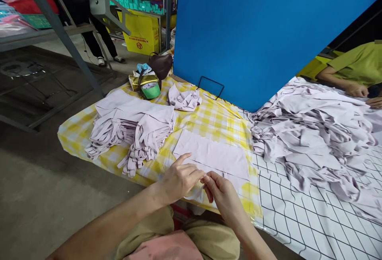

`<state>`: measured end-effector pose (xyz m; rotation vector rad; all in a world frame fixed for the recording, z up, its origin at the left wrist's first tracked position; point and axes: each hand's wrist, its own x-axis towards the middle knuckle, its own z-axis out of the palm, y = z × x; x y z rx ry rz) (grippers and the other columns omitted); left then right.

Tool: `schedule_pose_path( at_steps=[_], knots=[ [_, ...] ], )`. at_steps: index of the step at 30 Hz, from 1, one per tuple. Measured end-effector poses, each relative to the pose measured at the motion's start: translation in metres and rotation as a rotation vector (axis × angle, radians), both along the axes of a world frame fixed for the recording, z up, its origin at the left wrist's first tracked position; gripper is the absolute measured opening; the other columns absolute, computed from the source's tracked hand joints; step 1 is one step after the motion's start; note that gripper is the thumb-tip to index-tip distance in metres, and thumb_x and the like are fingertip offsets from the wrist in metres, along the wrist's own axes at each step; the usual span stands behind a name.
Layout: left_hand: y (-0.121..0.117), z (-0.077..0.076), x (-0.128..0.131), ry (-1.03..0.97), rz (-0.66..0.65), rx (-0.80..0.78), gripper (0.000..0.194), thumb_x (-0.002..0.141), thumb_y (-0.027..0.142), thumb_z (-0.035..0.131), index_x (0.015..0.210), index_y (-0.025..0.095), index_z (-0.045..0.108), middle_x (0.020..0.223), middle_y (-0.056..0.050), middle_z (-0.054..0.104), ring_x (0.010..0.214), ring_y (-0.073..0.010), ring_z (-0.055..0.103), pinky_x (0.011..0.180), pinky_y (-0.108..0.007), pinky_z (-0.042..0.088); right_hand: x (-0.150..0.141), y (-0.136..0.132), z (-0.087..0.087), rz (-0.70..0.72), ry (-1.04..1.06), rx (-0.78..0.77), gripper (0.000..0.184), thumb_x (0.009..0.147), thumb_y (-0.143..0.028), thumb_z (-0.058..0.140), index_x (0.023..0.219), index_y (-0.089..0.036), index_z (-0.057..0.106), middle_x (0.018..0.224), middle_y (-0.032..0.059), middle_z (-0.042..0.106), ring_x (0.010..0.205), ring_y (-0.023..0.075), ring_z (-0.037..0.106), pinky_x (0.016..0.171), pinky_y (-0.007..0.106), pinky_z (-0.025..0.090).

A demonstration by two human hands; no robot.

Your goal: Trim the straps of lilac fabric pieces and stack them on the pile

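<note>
My left hand (181,177) and my right hand (220,190) meet fingertip to fingertip over the near edge of a pale lilac garment piece (213,150). That piece lies flat on a yellow-and-white checked cloth. The left index finger points out over the fabric while the other fingers are closed toward the right hand. Thumb and fingers of my right hand are pinched together. Whatever sits between the fingertips is too small to make out. Left of my hands rests a stack of similar lilac pieces (134,109), their straps hanging toward me.
A crumpled lilac piece (184,97) lies behind, near green tape (151,90) and a dark bag (161,65). A blue board (238,33) stands upright at the back. A large lilac fabric heap (313,129) covers the right table, where another person's hands (356,90) work.
</note>
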<state>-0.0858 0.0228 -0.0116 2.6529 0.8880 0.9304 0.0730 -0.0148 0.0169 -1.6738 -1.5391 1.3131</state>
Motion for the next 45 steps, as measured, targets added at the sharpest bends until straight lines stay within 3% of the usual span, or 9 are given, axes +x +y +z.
schedule_pose_path(
  at_steps=[5, 12, 15, 19, 24, 30, 33, 39, 45],
  knots=[
    [0.003, 0.005, 0.001, -0.061, 0.037, -0.223, 0.021, 0.086, 0.015, 0.042, 0.077, 0.017, 0.061, 0.064, 0.001, 0.064, 0.060, -0.0112, 0.058, 0.093, -0.036, 0.039, -0.003, -0.001, -0.001, 0.046, -0.097, 0.052, 0.033, 0.087, -0.046, 0.037, 0.065, -0.022, 0.043, 0.053, -0.0030, 0.047, 0.050, 0.0127, 0.043, 0.050, 0.023, 0.032],
    [0.006, 0.014, 0.001, -0.214, 0.179, -1.017, 0.014, 0.071, 0.018, 0.049, 0.059, 0.015, 0.054, 0.042, 0.006, 0.047, 0.040, -0.0079, 0.043, 0.045, -0.019, 0.031, -0.005, -0.003, -0.016, 0.016, -0.113, 0.207, 0.029, 0.086, -0.040, 0.037, 0.066, -0.022, 0.046, 0.070, 0.0018, 0.051, 0.068, 0.0168, 0.051, 0.062, 0.027, 0.042],
    [0.005, 0.016, 0.003, -0.239, 0.261, -1.011, 0.012, 0.065, 0.016, 0.050, 0.053, 0.015, 0.050, 0.042, 0.007, 0.041, 0.042, -0.0069, 0.038, 0.044, -0.019, 0.026, -0.010, -0.007, -0.022, -0.056, 0.041, 0.180, 0.021, 0.084, -0.039, 0.044, 0.093, -0.020, 0.047, 0.082, 0.0024, 0.053, 0.076, 0.0163, 0.053, 0.067, 0.027, 0.045],
    [0.004, 0.017, 0.008, -0.236, 0.312, -1.013, 0.012, 0.063, 0.013, 0.047, 0.051, 0.015, 0.047, 0.044, 0.007, 0.041, 0.046, -0.0071, 0.036, 0.046, -0.020, 0.025, -0.021, -0.008, -0.026, -0.026, 0.060, 0.184, 0.041, 0.085, -0.032, 0.043, 0.122, -0.017, 0.033, 0.070, -0.0038, 0.046, 0.060, 0.0135, 0.049, 0.056, 0.025, 0.043],
    [0.011, 0.004, 0.008, -0.305, 0.306, -1.143, 0.015, 0.061, 0.020, 0.047, 0.048, 0.016, 0.045, 0.043, 0.007, 0.038, 0.046, -0.0072, 0.034, 0.045, -0.020, 0.024, -0.027, -0.006, -0.037, -0.031, -0.245, 0.469, 0.018, 0.085, -0.020, 0.038, 0.097, -0.018, 0.052, 0.074, 0.0016, 0.054, 0.063, 0.0144, 0.054, 0.056, 0.024, 0.042],
    [0.025, -0.009, 0.003, -0.360, 0.164, -1.431, 0.016, 0.062, 0.028, 0.046, 0.053, 0.016, 0.050, 0.039, 0.007, 0.036, 0.039, -0.0072, 0.033, 0.041, -0.020, 0.025, -0.017, -0.002, -0.046, 0.035, -0.433, 0.701, 0.027, 0.092, -0.017, 0.033, 0.087, -0.020, 0.059, 0.075, 0.0038, 0.054, 0.062, 0.0141, 0.054, 0.057, 0.023, 0.041],
    [0.034, -0.012, 0.002, -0.286, 0.120, -1.295, 0.019, 0.070, 0.029, 0.046, 0.061, 0.015, 0.054, 0.045, 0.006, 0.039, 0.043, -0.0080, 0.037, 0.044, -0.020, 0.029, -0.010, 0.006, -0.045, 0.016, -0.423, 0.713, 0.025, 0.092, -0.018, 0.035, 0.085, -0.019, 0.059, 0.073, 0.0033, 0.053, 0.063, 0.0140, 0.054, 0.059, 0.023, 0.041],
    [0.055, -0.023, 0.007, 0.126, 0.078, -0.361, 0.015, 0.077, 0.017, 0.057, 0.090, 0.018, 0.063, 0.093, -0.003, 0.060, 0.091, -0.0183, 0.053, 0.083, -0.032, 0.038, 0.006, 0.029, -0.049, -0.102, -0.414, 0.530, 0.022, 0.088, -0.026, 0.042, 0.078, -0.018, 0.060, 0.073, 0.0030, 0.055, 0.063, 0.0145, 0.054, 0.059, 0.025, 0.040],
    [0.069, -0.035, 0.014, 0.385, -0.076, -0.083, 0.010, 0.081, 0.014, 0.054, 0.085, 0.014, 0.064, 0.090, -0.006, 0.061, 0.092, -0.0195, 0.052, 0.086, -0.033, 0.037, 0.010, 0.043, -0.054, -0.042, -0.549, 0.457, 0.023, 0.086, -0.019, 0.042, 0.077, -0.017, 0.062, 0.071, 0.0036, 0.057, 0.063, 0.0156, 0.055, 0.060, 0.025, 0.038]
  ],
)
